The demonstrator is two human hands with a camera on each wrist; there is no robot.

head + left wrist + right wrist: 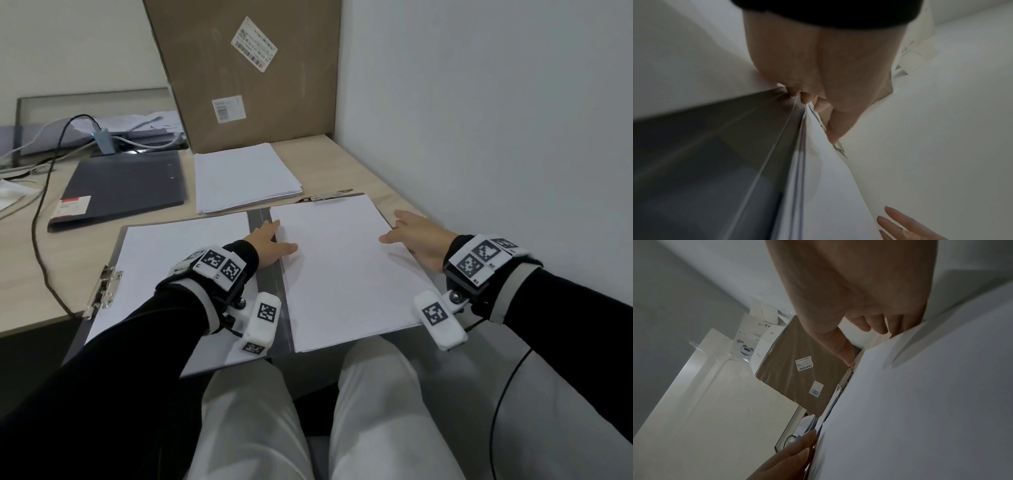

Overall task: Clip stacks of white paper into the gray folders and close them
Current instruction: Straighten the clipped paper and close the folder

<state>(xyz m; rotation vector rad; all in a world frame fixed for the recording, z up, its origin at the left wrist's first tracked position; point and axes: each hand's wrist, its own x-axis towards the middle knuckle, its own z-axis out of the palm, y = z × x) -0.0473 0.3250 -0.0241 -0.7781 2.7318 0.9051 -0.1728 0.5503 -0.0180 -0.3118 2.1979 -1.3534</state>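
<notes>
A gray folder [264, 219] lies open at the desk's front edge. Its left half holds white sheets [178, 260] under a metal clip [102, 291]. On the right half lies a stack of white paper [342, 274], its top edge at a second clip [325, 198]. My left hand [279, 238] pinches the stack's left edge beside the spine, thumb on top, fingers curled at the edge [807, 97]. My right hand [394, 228] holds the stack's right edge, thumb on the paper and fingers curled over the edge [879, 326].
A closed dark gray folder [120, 188] lies at the back left beside a loose pile of white paper [246, 178]. A cardboard box [253, 75] leans behind them. Cables [41, 212] run over the desk's left side. A wall [479, 120] stands close on the right.
</notes>
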